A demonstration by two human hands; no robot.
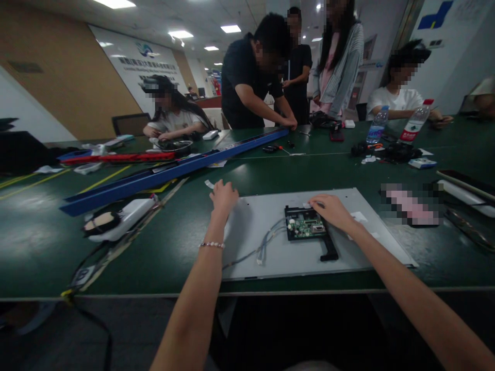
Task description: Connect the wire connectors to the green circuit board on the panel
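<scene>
Green tabletop (162, 263) is overlaid by a grey panel (286, 261) bearing a circuit board (305, 227); its black frame (329, 250) is touched by the right hand (331, 208). Neither that grip nor the left hand's (225, 196) can be discerned.

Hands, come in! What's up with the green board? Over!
Right hand at black frame, far side. Left hand at panel, far left corner. Green board in frame, uncovered. Wires trail across panel.

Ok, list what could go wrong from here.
The loose grey cables trail toward the left forearm and could snag, tugging the bare circuit board. The right hand at the black bracket might brush that board. The grey panel lies near the front edge of the table; a knock could shift it.
</scene>
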